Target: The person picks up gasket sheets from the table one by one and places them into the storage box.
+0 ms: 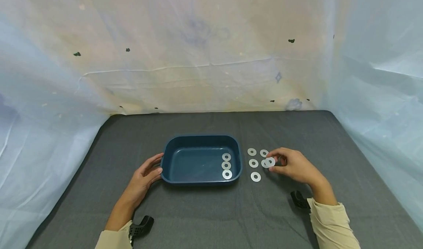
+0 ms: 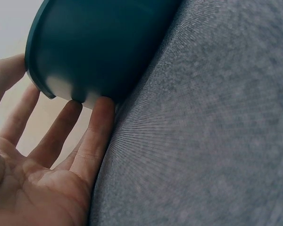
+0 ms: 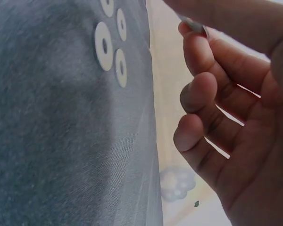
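Note:
A flat metal washer [image 1: 270,162] is pinched between thumb and fingers of my right hand [image 1: 295,164], raised over the cloth. In the right wrist view only a sliver of the held washer [image 3: 196,27] shows behind the thumb. Several more washers [image 1: 253,163] lie flat on the cloth between that hand and a dark blue tray [image 1: 201,183]. Inside the tray, three washers [image 1: 226,165] form a column near its right wall. Fingertips of my left hand [image 1: 143,177] rest against the outside of the tray's left end, fingers nearly straight in the left wrist view.
Grey cloth [image 1: 205,219] covers the table. A pale patterned sheet [image 1: 211,58] hangs along the back, with light sheets at both sides. Each wrist carries a black strap mount, such as the one [image 1: 142,227] on the left.

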`<state>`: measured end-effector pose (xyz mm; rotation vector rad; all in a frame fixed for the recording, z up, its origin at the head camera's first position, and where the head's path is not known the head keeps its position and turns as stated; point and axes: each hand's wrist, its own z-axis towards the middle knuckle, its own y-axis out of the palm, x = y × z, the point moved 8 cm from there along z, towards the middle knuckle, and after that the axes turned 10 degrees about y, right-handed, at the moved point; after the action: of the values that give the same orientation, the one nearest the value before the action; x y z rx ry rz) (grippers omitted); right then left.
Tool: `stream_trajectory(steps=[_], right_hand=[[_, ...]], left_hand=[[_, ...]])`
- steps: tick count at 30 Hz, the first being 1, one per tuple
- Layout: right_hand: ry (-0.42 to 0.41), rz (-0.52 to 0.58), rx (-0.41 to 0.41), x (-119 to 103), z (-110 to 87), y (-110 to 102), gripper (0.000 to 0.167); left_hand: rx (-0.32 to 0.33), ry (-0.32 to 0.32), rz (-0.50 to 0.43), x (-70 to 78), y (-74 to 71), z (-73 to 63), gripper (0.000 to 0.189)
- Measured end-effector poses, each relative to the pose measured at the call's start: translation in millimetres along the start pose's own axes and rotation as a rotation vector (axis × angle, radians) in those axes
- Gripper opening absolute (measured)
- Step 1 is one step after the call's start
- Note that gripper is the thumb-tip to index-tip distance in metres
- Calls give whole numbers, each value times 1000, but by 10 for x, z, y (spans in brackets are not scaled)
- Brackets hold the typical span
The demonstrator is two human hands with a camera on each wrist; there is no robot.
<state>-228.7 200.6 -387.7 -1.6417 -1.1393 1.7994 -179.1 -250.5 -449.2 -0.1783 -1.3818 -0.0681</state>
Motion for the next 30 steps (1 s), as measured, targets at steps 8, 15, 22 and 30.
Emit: stream_trajectory(steps=[8, 15, 22, 30], right_hand=[[9, 0, 26, -53, 1, -47, 36], [14, -1, 28, -81, 5, -41, 36], [9, 13, 33, -164, 9, -38, 36], [4, 24, 20, -289, 34, -27, 34]], left_hand=[[6, -11, 15, 10, -2, -3, 56], [7, -16, 10, 3, -2, -5, 56], [9, -8, 6, 8, -13, -4, 56], [4, 4, -10, 4, -8, 5, 55]])
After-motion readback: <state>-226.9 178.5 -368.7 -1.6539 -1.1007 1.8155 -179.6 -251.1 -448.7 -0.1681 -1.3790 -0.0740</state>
